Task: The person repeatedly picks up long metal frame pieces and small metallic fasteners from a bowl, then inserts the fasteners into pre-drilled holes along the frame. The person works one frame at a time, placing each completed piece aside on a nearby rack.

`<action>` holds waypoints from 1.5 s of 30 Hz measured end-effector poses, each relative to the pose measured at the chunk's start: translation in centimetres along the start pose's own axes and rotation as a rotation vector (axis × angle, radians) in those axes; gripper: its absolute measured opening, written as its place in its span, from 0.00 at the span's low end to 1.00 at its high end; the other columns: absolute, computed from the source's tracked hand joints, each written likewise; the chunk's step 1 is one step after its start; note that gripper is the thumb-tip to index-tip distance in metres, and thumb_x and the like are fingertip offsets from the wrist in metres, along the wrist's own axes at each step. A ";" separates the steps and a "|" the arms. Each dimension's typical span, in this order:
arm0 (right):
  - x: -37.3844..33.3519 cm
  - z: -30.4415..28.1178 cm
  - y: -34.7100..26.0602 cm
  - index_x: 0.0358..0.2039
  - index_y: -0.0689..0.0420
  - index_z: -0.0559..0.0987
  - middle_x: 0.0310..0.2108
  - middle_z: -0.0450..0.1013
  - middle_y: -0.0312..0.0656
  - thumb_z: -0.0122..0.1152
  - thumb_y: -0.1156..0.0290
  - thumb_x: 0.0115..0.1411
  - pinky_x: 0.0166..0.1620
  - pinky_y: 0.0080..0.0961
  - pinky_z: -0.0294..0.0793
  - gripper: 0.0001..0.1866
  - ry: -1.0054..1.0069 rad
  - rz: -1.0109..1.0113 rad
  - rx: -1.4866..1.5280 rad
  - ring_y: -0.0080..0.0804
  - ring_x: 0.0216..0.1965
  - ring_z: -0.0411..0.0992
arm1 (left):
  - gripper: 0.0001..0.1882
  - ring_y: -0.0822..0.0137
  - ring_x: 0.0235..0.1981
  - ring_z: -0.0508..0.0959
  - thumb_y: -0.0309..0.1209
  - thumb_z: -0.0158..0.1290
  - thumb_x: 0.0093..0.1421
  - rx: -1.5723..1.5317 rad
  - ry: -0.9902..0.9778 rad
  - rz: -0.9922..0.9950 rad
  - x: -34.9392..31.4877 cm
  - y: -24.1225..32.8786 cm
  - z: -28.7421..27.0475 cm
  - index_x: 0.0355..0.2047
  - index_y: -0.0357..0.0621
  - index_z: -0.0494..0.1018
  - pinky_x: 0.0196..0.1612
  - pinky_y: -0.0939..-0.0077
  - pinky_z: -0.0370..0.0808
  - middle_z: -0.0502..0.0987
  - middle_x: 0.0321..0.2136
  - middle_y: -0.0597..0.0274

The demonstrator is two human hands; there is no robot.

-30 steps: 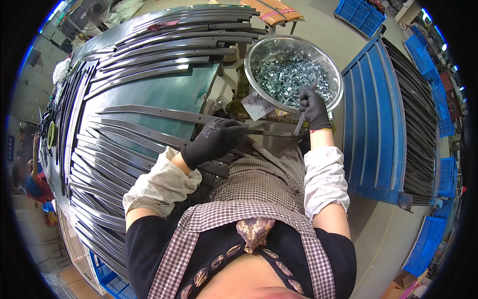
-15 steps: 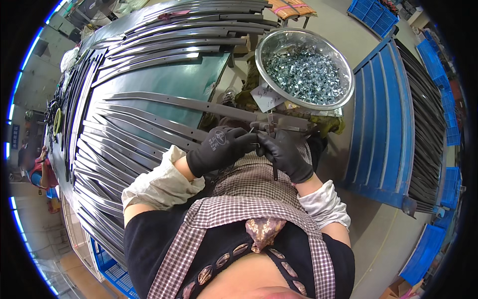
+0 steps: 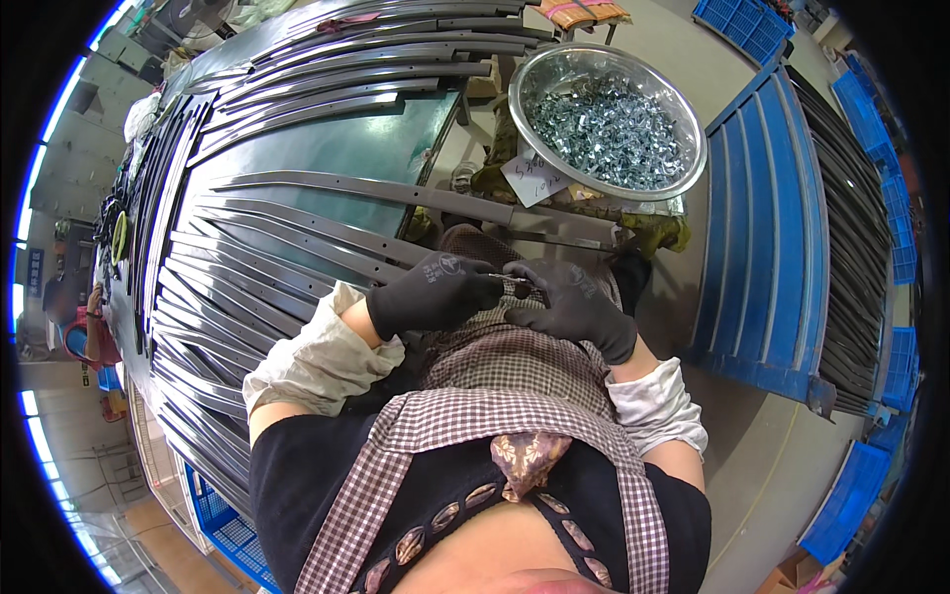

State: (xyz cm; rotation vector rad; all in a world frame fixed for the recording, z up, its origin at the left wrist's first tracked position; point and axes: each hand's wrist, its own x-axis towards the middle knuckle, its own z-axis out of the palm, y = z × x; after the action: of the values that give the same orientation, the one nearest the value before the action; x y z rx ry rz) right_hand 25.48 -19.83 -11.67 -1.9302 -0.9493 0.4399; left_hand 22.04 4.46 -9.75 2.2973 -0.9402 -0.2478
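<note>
Grip: left hand (image 3: 435, 294) and right hand (image 3: 582, 305), both gloved, pinch a small metallic piece (image 3: 509, 279) between their fingertips, its shape mostly hidden.
Piece: above the checked apron (image 3: 505, 361), nearer than the steel bowl (image 3: 655, 75).
Drop risk: so slight a hold might let it slip.
Strip risk: stray knuckles could shift the long dark strip (image 3: 416, 199) jutting past the table (image 3: 346, 148).

Left hand (image 3: 435, 294) and right hand (image 3: 574, 309), both in black gloves, meet above the lap at 1 small metal piece (image 3: 510, 279), grip detail partly hidden. Ahead, 1 metal bowl (image 3: 534, 89) contains many small shiny metal pieces (image 3: 609, 134), paper tag (image 3: 532, 181) just beside its near rim. Long dark strips (image 3: 366, 72) lie on green table (image 3: 327, 148), left; blue rack (image 3: 757, 238) stands right.
</note>
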 end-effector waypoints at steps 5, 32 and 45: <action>0.0 0.2 0.6 0.52 0.60 0.75 0.43 0.77 0.53 0.67 0.56 0.56 0.47 0.38 0.75 0.28 0.002 0.106 -0.015 0.51 0.44 0.76 | 0.16 0.50 0.31 0.81 0.31 0.58 0.59 0.045 -0.049 -0.001 0.5 -0.8 0.1 0.47 0.41 0.77 0.35 0.64 0.78 0.79 0.40 0.49; 5.5 0.1 7.4 0.36 0.58 0.80 0.27 0.76 0.49 0.63 0.63 0.58 0.34 0.41 0.74 0.11 0.353 0.040 -0.372 0.49 0.30 0.76 | 0.21 0.51 0.41 0.79 0.34 0.63 0.52 0.176 0.222 -0.119 2.2 -9.3 -2.3 0.47 0.46 0.77 0.46 0.59 0.74 0.81 0.39 0.55; 3.0 0.8 7.8 0.32 0.56 0.81 0.27 0.77 0.47 0.54 0.60 0.65 0.32 0.41 0.73 0.14 0.332 -0.029 -0.412 0.49 0.30 0.75 | 0.17 0.51 0.40 0.80 0.32 0.60 0.55 0.174 0.235 -0.089 2.1 -9.4 -2.3 0.45 0.45 0.78 0.44 0.59 0.74 0.81 0.39 0.54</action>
State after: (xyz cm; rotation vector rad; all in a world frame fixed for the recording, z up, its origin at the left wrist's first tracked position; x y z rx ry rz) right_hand 30.27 -19.34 -18.47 -2.2622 -0.8935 -0.1067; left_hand 29.76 9.20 -13.66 2.4651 -0.7666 0.0699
